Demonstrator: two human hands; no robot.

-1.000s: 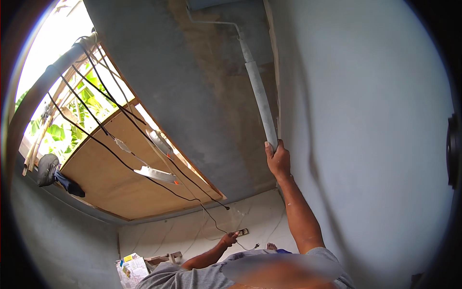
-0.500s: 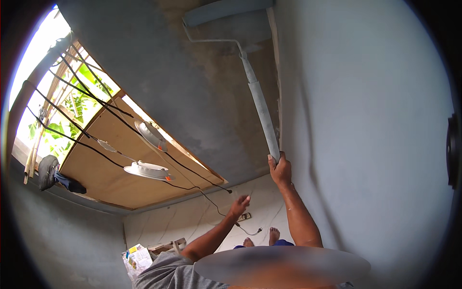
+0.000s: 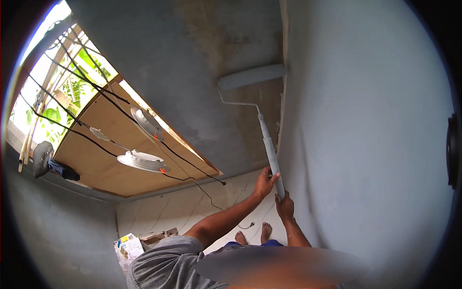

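1. Your left hand, free half a second ago, now meets the handle above your right hand; likely steadier control.
2. Fingers of both hands wrap the handle.
3. Paint roller shows lower, before the patchy grey-brown surface; contact unclear.
4. Handle points up, slightly left; roller's long axis runs crosswise, right end higher.
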